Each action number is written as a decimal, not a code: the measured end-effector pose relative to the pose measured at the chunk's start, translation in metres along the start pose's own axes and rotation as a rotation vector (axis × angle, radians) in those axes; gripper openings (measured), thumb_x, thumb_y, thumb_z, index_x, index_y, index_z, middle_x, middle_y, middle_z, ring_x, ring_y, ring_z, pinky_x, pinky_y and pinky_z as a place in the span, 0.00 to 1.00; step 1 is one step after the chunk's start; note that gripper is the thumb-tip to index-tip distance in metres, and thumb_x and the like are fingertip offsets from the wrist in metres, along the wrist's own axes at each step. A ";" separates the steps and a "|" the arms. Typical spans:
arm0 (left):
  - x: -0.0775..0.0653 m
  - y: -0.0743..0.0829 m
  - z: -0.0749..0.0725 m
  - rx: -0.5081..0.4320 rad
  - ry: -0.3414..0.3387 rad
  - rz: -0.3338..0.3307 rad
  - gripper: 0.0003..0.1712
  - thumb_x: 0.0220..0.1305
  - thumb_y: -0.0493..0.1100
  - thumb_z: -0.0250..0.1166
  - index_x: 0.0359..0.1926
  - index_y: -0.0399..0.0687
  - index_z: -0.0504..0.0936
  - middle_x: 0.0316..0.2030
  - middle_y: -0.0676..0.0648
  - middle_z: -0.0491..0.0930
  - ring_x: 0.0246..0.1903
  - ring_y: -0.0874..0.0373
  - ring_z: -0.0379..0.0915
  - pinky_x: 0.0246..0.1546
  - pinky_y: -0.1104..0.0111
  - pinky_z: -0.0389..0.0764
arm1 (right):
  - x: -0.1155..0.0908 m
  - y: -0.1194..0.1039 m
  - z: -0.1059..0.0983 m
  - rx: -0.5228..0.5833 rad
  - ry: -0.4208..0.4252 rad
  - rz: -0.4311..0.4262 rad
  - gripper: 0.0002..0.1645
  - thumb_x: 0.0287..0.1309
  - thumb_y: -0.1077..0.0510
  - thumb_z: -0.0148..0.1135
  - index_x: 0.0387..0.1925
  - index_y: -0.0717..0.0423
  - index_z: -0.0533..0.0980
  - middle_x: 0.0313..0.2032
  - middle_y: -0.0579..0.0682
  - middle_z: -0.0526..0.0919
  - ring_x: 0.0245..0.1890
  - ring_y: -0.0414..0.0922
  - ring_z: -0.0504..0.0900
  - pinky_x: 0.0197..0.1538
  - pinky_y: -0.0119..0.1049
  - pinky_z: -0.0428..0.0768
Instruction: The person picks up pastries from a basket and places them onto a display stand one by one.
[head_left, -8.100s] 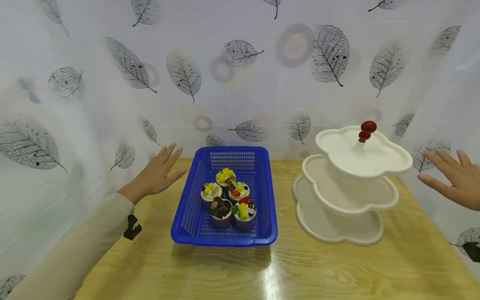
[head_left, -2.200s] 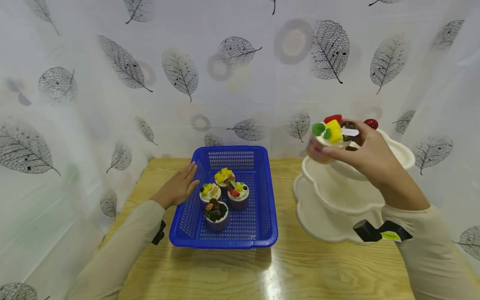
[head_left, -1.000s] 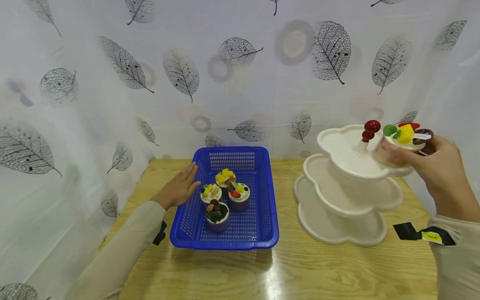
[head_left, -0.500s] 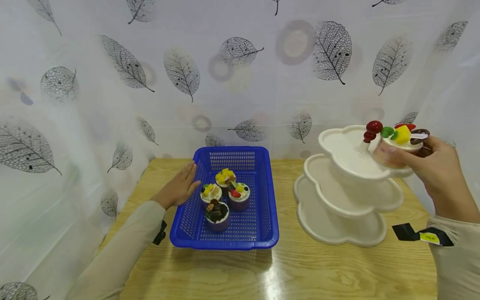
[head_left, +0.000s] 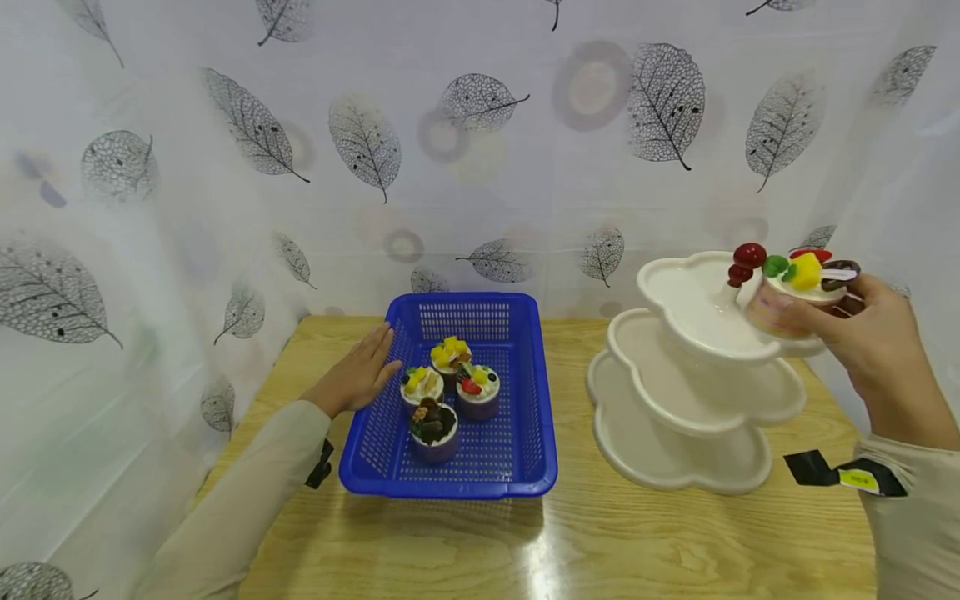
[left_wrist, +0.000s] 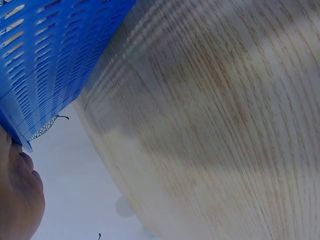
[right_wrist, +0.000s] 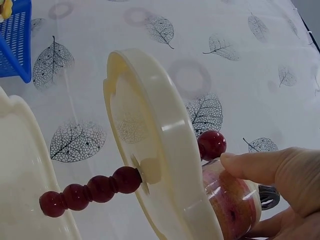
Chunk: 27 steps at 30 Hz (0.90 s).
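At the stand's top, my right hand (head_left: 885, 346) grips a cupcake (head_left: 806, 272) topped with yellow fruit, strawberry and green leaves. The cupcake is at the right part of the white top tier (head_left: 686, 292), beside the red beaded knob (head_left: 748, 256). In the right wrist view, thumb and fingers hold its clear cup (right_wrist: 232, 202) from the side. My left hand (head_left: 352, 372), fingers straight, rests at the left rim of the blue basket (head_left: 450, 489). In the basket are several cupcakes: chocolate (head_left: 435, 433), strawberry (head_left: 478, 396) and yellow-fruit ones (head_left: 450, 354).
Below the top tier are the white middle tier (head_left: 690, 396) and bottom tier (head_left: 675, 458), offset from one another. Stand and basket share a wooden table (head_left: 420, 546). A leaf-patterned curtain (head_left: 510, 183) hangs behind and along the sides.
Since the oldest frame, my right hand has carried one cupcake from the basket to the top tier. My left hand has moved right to the basket rim. Over the last half second, little differs.
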<state>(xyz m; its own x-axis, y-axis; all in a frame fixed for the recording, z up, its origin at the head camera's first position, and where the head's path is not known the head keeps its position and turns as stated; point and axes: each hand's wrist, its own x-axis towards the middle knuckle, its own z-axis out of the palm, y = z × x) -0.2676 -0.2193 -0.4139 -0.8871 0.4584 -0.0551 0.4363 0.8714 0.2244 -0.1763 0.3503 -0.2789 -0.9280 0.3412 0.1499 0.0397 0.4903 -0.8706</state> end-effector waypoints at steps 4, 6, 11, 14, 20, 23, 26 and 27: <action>0.000 0.000 0.000 0.005 -0.006 -0.002 0.37 0.78 0.53 0.36 0.73 0.30 0.40 0.74 0.34 0.36 0.73 0.39 0.31 0.71 0.46 0.41 | -0.001 0.000 0.000 -0.005 -0.002 0.024 0.48 0.56 0.53 0.69 0.72 0.57 0.55 0.43 0.32 0.72 0.42 0.26 0.71 0.40 0.11 0.72; 0.000 0.000 0.000 0.002 -0.001 0.003 0.37 0.78 0.53 0.37 0.73 0.30 0.41 0.74 0.33 0.36 0.73 0.38 0.31 0.70 0.45 0.42 | -0.002 -0.001 -0.001 -0.037 -0.003 0.047 0.50 0.57 0.50 0.67 0.74 0.54 0.52 0.55 0.42 0.72 0.52 0.31 0.71 0.47 0.14 0.72; 0.000 0.000 -0.001 0.006 0.002 0.003 0.37 0.78 0.54 0.36 0.73 0.30 0.41 0.74 0.33 0.36 0.73 0.39 0.31 0.71 0.45 0.42 | -0.009 -0.010 -0.002 -0.052 0.027 0.067 0.52 0.61 0.46 0.61 0.76 0.43 0.40 0.75 0.44 0.47 0.70 0.41 0.55 0.68 0.29 0.59; 0.000 0.000 -0.001 0.005 0.003 0.003 0.37 0.78 0.53 0.36 0.73 0.29 0.41 0.74 0.33 0.37 0.73 0.38 0.31 0.71 0.45 0.41 | -0.017 -0.019 -0.003 -0.022 0.066 0.049 0.52 0.63 0.47 0.59 0.76 0.41 0.38 0.75 0.40 0.43 0.73 0.42 0.49 0.71 0.34 0.53; 0.000 0.000 -0.001 -0.002 0.005 -0.002 0.36 0.78 0.51 0.38 0.73 0.30 0.41 0.74 0.33 0.37 0.73 0.38 0.32 0.71 0.45 0.42 | -0.028 -0.035 -0.002 0.028 0.140 -0.059 0.49 0.64 0.58 0.60 0.76 0.43 0.42 0.74 0.41 0.47 0.73 0.38 0.48 0.70 0.25 0.51; 0.000 0.001 -0.001 -0.002 0.007 -0.004 0.36 0.78 0.51 0.38 0.73 0.30 0.41 0.74 0.33 0.37 0.73 0.38 0.32 0.70 0.45 0.42 | -0.033 -0.044 -0.001 0.039 0.166 -0.104 0.50 0.63 0.61 0.60 0.76 0.46 0.42 0.74 0.43 0.48 0.73 0.36 0.48 0.70 0.22 0.47; 0.000 0.002 -0.002 -0.003 0.008 -0.003 0.36 0.78 0.50 0.39 0.73 0.30 0.41 0.74 0.33 0.37 0.73 0.38 0.32 0.70 0.45 0.43 | -0.042 -0.057 0.002 0.029 0.182 -0.131 0.50 0.62 0.61 0.61 0.76 0.46 0.43 0.74 0.43 0.48 0.73 0.35 0.46 0.70 0.22 0.44; -0.001 0.001 -0.002 -0.001 0.007 -0.002 0.36 0.78 0.50 0.38 0.73 0.29 0.41 0.74 0.33 0.37 0.73 0.38 0.32 0.70 0.45 0.43 | -0.046 -0.061 0.003 0.028 0.185 -0.139 0.50 0.62 0.60 0.61 0.76 0.47 0.43 0.74 0.43 0.48 0.74 0.36 0.45 0.70 0.23 0.44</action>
<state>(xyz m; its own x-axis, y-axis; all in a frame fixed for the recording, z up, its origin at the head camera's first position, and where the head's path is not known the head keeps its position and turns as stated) -0.2667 -0.2186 -0.4119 -0.8891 0.4551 -0.0486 0.4341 0.8723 0.2252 -0.1377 0.3019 -0.2338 -0.8402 0.4142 0.3500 -0.0962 0.5213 -0.8479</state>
